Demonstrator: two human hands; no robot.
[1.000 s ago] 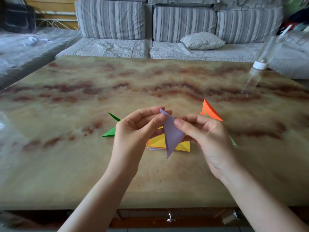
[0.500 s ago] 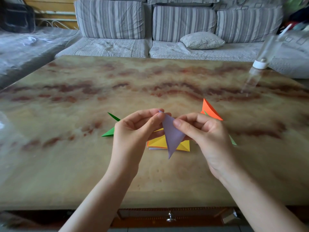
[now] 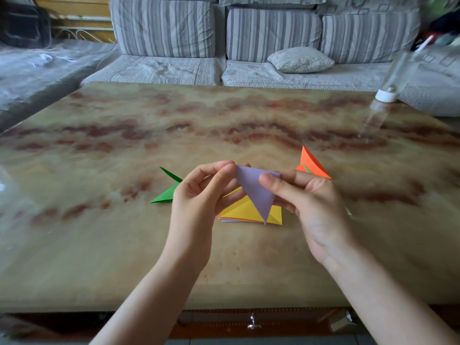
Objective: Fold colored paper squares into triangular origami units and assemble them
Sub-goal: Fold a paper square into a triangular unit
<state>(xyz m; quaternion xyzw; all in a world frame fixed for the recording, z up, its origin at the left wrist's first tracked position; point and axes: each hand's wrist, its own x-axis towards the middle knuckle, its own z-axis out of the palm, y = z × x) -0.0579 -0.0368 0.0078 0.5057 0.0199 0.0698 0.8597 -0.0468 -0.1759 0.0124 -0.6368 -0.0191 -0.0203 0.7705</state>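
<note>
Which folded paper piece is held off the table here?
The purple triangle, pinched at its upper corners by the left hand and right hand, tip pointing down. The green piece, yellow piece and orange piece lie on the table.

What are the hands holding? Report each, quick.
Left hand: pinches the purple paper triangle at its upper left corner.
Right hand: pinches its right edge.

Domestic living room. Striped grey sofa (image 3: 249, 33) stands directly behind a marble-patterned coffee table (image 3: 124, 245); a loose cushion (image 3: 300, 59) rests on the sofa seat, right of centre.
</note>
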